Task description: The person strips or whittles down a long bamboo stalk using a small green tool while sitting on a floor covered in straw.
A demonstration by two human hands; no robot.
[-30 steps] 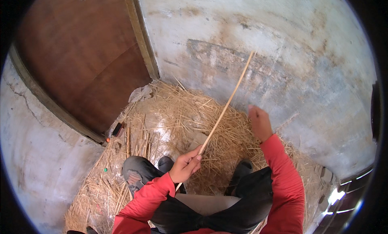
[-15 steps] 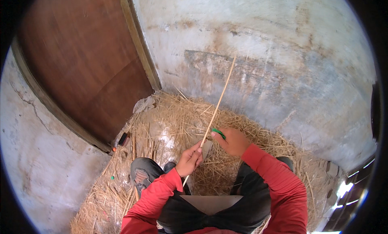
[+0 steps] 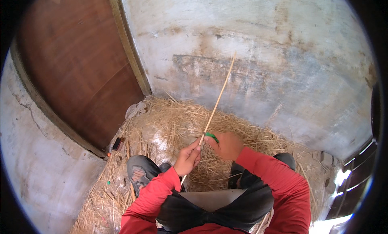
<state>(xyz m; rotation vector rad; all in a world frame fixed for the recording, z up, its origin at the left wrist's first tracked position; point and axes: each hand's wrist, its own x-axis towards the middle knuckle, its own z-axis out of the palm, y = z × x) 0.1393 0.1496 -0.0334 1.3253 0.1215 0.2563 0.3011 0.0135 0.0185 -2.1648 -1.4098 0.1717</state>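
Stick slants from near left to far right; the left hand pinches its near part between thumb and fingers; just right, the right hand grips a green tool apparently touching it.

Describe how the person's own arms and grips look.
The left sleeve and right sleeve are red and wrist-length, with no pattern that shows. The left grip and right grip are bare, ungloved hands.
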